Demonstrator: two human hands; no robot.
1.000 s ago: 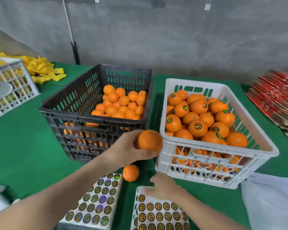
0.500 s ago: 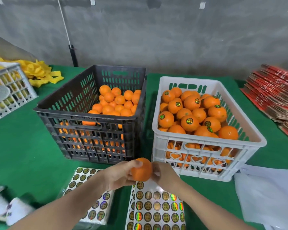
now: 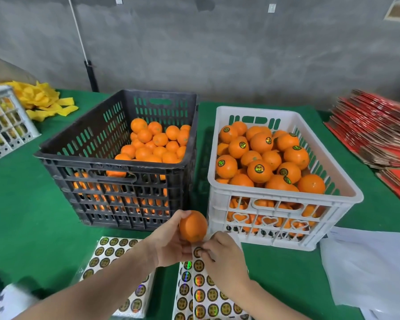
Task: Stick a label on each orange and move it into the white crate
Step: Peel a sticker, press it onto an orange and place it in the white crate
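My left hand grips a plain orange just in front of the gap between the two crates. My right hand pinches a round label at the top edge of the label sheet below the orange. The white crate at right holds several oranges, many with round labels. The black crate at left holds several unlabelled oranges.
A second label sheet lies at lower left. White papers sit at lower right, red flat cartons at far right. A white crate and yellow scraps lie at far left on the green table.
My right hand has moved off the orange down to the label sheet and now pinches a label. My left hand keeps the orange, slightly raised.
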